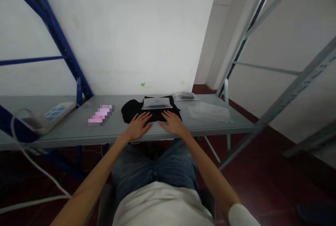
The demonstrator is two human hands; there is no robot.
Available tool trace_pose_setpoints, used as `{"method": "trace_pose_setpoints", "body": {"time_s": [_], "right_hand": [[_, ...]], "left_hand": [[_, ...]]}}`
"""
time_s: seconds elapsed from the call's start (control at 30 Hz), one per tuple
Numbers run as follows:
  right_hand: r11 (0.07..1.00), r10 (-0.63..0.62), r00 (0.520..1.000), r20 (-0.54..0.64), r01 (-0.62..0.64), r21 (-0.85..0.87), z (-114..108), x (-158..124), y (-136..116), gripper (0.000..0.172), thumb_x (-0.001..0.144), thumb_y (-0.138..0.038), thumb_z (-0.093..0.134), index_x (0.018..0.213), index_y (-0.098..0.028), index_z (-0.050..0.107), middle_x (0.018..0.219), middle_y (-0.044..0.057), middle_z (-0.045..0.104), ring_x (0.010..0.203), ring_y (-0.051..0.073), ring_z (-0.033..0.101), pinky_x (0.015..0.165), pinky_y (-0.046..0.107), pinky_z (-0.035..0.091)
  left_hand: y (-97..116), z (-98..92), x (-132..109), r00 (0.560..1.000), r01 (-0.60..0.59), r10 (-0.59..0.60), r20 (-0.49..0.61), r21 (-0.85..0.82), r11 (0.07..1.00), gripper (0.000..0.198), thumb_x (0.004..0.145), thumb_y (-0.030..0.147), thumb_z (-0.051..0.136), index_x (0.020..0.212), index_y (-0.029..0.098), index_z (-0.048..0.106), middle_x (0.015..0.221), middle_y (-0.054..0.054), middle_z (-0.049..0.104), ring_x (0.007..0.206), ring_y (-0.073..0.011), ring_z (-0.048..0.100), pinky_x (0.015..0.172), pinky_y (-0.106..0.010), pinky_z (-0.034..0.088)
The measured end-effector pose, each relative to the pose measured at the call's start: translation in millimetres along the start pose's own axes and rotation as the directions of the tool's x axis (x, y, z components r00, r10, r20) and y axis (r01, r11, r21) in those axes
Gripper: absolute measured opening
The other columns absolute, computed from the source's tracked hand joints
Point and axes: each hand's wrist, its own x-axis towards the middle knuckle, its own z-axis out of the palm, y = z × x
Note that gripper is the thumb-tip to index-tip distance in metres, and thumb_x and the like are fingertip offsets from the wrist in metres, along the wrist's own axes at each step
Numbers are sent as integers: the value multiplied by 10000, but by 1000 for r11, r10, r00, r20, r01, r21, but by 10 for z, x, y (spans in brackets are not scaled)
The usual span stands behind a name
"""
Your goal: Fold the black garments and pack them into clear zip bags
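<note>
A black folded garment (pixel 133 108) lies on the grey metal shelf (pixel 78 129) in front of me. My left hand (pixel 138 125) rests flat on its near edge with fingers spread. Just to the right, my right hand (pixel 173 122) lies flat on the same edge, fingers stretched out. On the far part of the garment sits a grey-white packet (pixel 156 102). Neither hand holds anything.
A pink blurred item (pixel 101 114) lies left of the garment. A power strip (pixel 56 111) with a white cable is at the far left. Clear plastic bags (pixel 210 111) and a small packet (pixel 186 96) lie to the right. Blue and grey rack posts flank the shelf.
</note>
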Motion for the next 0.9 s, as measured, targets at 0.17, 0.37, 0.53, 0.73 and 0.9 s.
{"method": "trace_pose_setpoints", "body": {"time_s": [0.17, 0.37, 0.53, 0.73, 0.9], "right_hand": [[1000, 0, 1000, -1, 0, 1, -2, 1, -4, 698, 1049, -620, 429, 1583, -172, 466, 1650, 111, 424, 1558, 287, 332, 1280, 469, 248], [1000, 4, 1000, -11, -4, -4, 18, 8, -2, 689, 1046, -600, 453, 1573, -157, 478, 1644, 114, 432, 1552, 292, 343, 1279, 475, 254], [1000, -2, 1000, -25, 2, -4, 27, 4, 2, 685, 1048, -598, 452, 1568, -153, 486, 1634, 122, 445, 1548, 294, 353, 1276, 478, 263], [1000, -13, 999, -29, 13, -10, 41, 11, 18, 696, 1043, -614, 449, 1571, -161, 485, 1639, 117, 440, 1549, 293, 351, 1276, 467, 268], [1000, -16, 999, -30, 16, -5, 40, 9, 21, 702, 1044, -607, 449, 1568, -140, 486, 1634, 128, 445, 1546, 299, 355, 1277, 468, 270]], "left_hand": [[-6, 11, 0, 1000, 5, -5, -4, 4, 1000, 620, 1063, 560, 310, 1599, 266, 414, 1673, -53, 393, 1562, -254, 342, 1295, -545, 217], [-11, 15, 1, 1000, -8, 8, -16, 2, 1000, 617, 1062, 561, 313, 1598, 273, 417, 1670, -52, 400, 1561, -254, 345, 1293, -538, 226], [-20, 25, 3, 1000, -4, 4, -13, 1, 1000, 623, 1063, 567, 299, 1595, 267, 421, 1668, -57, 405, 1560, -253, 347, 1292, -543, 225], [-21, 32, 3, 1000, -4, 4, -17, 3, 1000, 617, 1062, 557, 306, 1598, 274, 416, 1670, -54, 400, 1560, -254, 347, 1293, -547, 220], [-16, 23, 2, 1000, -6, 6, -20, 1, 1000, 611, 1060, 555, 314, 1599, 285, 416, 1670, -51, 400, 1558, -254, 352, 1295, -545, 216]]}}
